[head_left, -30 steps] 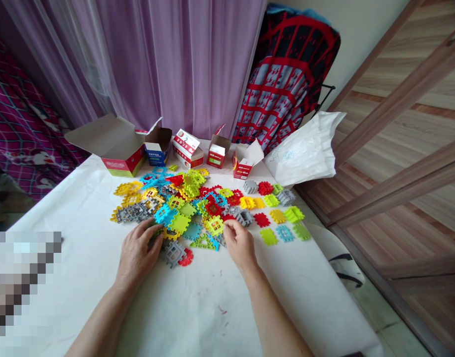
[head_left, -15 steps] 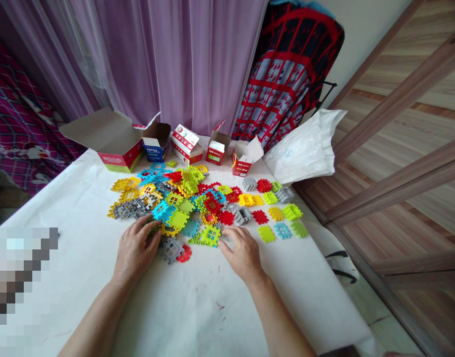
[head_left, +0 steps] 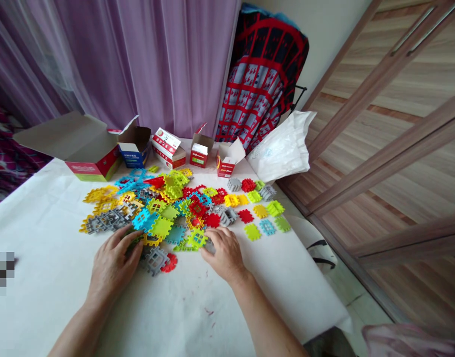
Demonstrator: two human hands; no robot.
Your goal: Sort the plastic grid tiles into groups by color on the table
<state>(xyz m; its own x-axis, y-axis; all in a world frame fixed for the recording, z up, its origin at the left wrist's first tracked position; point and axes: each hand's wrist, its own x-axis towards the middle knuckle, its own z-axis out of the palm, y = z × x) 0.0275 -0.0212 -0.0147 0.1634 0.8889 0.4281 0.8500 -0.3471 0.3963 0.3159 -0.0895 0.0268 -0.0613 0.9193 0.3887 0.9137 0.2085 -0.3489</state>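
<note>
A heap of colourful plastic interlocking tiles (head_left: 162, 228) lies on the white-covered table between my hands. My left hand (head_left: 114, 260) rests at the heap's near left edge, its fingers apart and touching tiles there; its fingertips are partly hidden. A grey window-shaped tile (head_left: 155, 260) and a red round tile (head_left: 169, 263) lie just right of that hand. My right hand (head_left: 225, 253) curves around the heap's near right side, thumb apart from the fingers, beside a lime window tile (head_left: 198, 239). Something grey shows between its thumb and fingers; whether it is gripped is unclear.
Sorted tiles (head_left: 260, 211) lie in short rows to the right of the heap. Behind stand several opened cardboard boxes, among them a large red-green one (head_left: 88, 168) and a blue one (head_left: 134, 157). A white bag (head_left: 283, 148) sits at the back right corner, near the table's edge.
The view has turned to the right, so the table and everything on it appear shifted left. Both hands keep nearly the same places against the heap, and no tile has visibly moved.
</note>
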